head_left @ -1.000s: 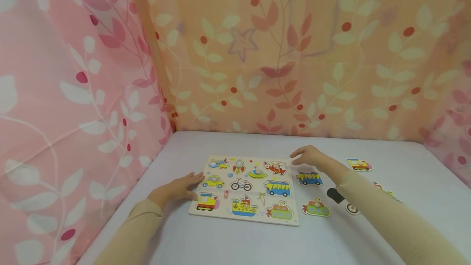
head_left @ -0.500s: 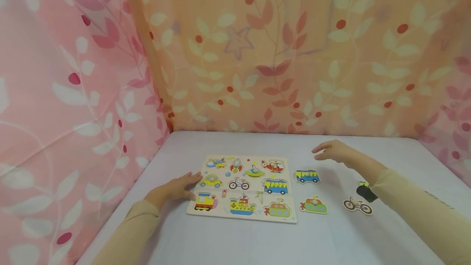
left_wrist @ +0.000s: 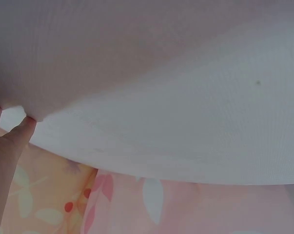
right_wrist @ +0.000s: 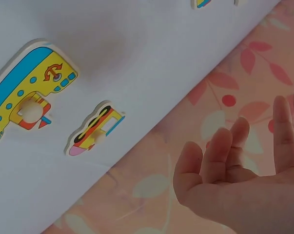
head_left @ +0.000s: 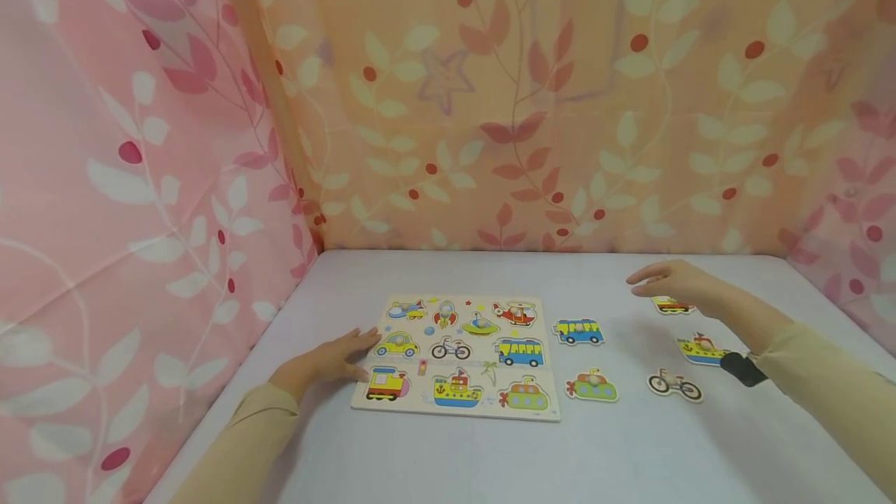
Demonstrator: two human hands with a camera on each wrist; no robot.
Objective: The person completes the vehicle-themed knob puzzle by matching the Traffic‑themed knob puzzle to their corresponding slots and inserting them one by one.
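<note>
On the white table (head_left: 448, 457), the cream rectangular wooden puzzle board (head_left: 455, 414) lies left of centre, its long axis running left to right. The left hand (head_left: 333, 358) rests at its left edge, thumb and fingers apart, while the right hand (head_left: 677, 284) (loosely bent, fingertips apart) hovers far right near the red-and-yellow, pink-nosed wooden train piece (right_wrist: 91, 127), lying lengthwise left-right, nose pointing right.
</note>
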